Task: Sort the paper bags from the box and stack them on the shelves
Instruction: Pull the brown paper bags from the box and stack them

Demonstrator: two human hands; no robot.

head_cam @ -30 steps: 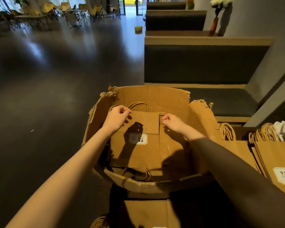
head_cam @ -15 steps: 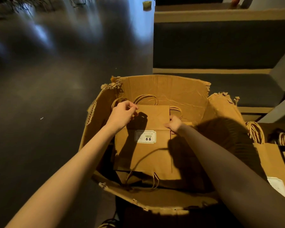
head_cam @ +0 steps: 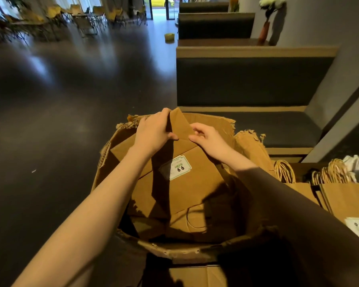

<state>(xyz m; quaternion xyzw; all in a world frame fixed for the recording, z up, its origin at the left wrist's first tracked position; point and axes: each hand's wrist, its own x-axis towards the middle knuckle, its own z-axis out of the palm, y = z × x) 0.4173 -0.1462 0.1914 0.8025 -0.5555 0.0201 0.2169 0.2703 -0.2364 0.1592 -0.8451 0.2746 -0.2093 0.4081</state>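
Observation:
A torn cardboard box (head_cam: 174, 250) stands in front of me with brown paper bags inside. Both hands hold one flat brown paper bag (head_cam: 195, 189) by its top edge, lifted and tilted above the others; its white "9.9" label faces up. My left hand (head_cam: 153, 132) pinches the bag's raised top corner. My right hand (head_cam: 209, 139) grips the top edge just to the right. More bags (head_cam: 149, 224) lie underneath in the box, partly hidden.
Stacked paper bags with twine handles (head_cam: 344, 195) lie to the right of the box. A dark bench seat (head_cam: 257, 129) runs behind the box. Dark open floor (head_cam: 50, 131) lies to the left, with chairs and tables (head_cam: 85, 21) far back.
Both hands have lifted the labelled bag up out of the box and tilted it; its top edge now sits above the box's back wall. The head view has risen.

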